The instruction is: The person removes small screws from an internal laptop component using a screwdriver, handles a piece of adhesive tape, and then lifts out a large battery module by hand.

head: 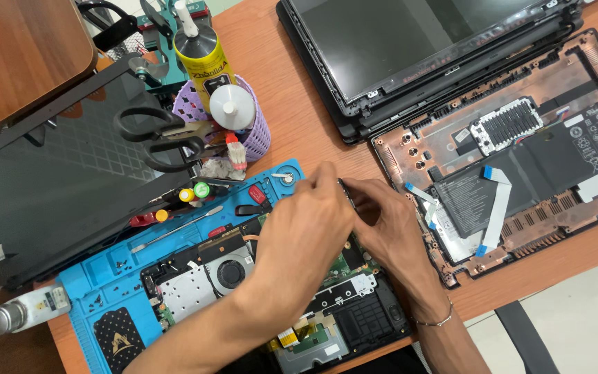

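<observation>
- The single head-worn camera is looking steeply down from above the person's shoulders onto the orange-brown wooden desk [292,104].
- It is sitting close, with both forearms entering from the bottom edge and the left hand [306,232] and right hand [389,225] meeting near centre.
- The frame is spanning from the blue silicone repair mat [105,277] at the lower left to the opened copper-toned laptop base shell [520,159] at the right.

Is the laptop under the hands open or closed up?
Open: the black laptop base on the blue mat has its cover off, showing fan and circuit board.
</observation>
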